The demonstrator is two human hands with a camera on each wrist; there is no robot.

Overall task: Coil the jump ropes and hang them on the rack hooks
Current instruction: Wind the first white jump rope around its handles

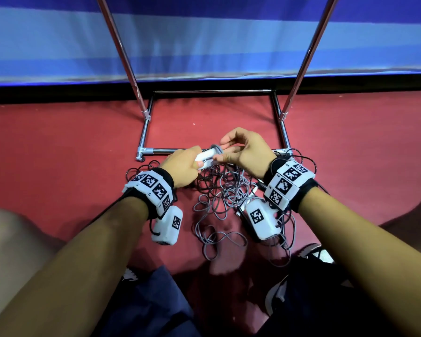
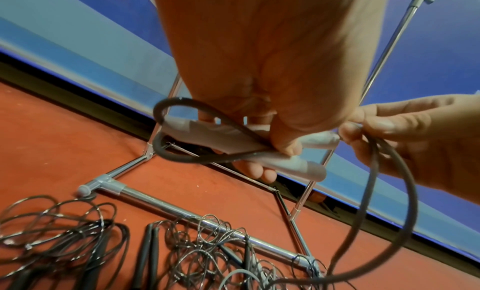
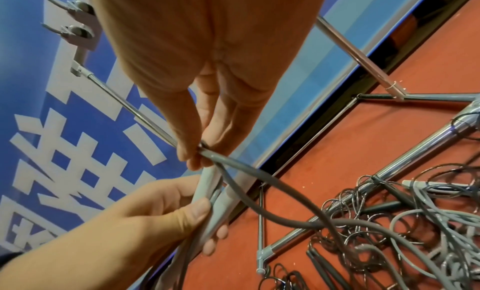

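Note:
My left hand (image 1: pixel 184 164) grips two white jump rope handles (image 1: pixel 206 156) side by side, with a loop of their grey cord (image 2: pixel 166 150) trapped under the thumb. In the left wrist view the handles (image 2: pixel 233 144) lie across the fingers. My right hand (image 1: pixel 241 152) pinches the same grey cord (image 3: pixel 233 167) between thumb and fingers just above the handle tips (image 3: pixel 207 189). The cord (image 2: pixel 397 191) arcs down from that pinch to the tangled pile of ropes (image 1: pixel 219 193) on the red floor below both hands.
The chrome rack's base frame (image 1: pixel 153 150) and two uprights (image 1: pixel 122 52) stand right behind the hands. Its hooks (image 3: pixel 75 30) show high up in the right wrist view. Dark wire ropes with black handles (image 2: pixel 148 253) lie at left. A blue banner wall (image 1: pixel 204 40) closes the back.

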